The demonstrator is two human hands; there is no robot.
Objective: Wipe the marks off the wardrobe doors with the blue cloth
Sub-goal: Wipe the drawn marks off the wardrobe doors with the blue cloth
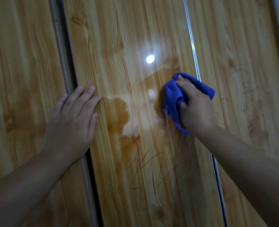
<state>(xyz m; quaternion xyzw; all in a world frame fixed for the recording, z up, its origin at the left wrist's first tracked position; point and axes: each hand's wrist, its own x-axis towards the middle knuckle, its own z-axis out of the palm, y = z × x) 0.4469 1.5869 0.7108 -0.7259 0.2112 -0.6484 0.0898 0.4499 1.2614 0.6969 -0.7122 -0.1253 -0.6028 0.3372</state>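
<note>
A: Right hand?
B: Fingers curled round blue cloth, pressed against middle wardrobe door, above scribbled marks.
A: Left hand?
B: Flat, fingers straight, on that door's left edge.

The left hand lies flat, fingers straight, on the left edge of the glossy wood-grain middle door, its heel over the dark gap beside the left door. The right hand grips a bunched blue cloth and presses it to the same door near the metal strip at its right edge. Thin scribbled marks run below the cloth; fainter scribbles show on the right door. A lamp's reflection glares above the cloth.
</note>
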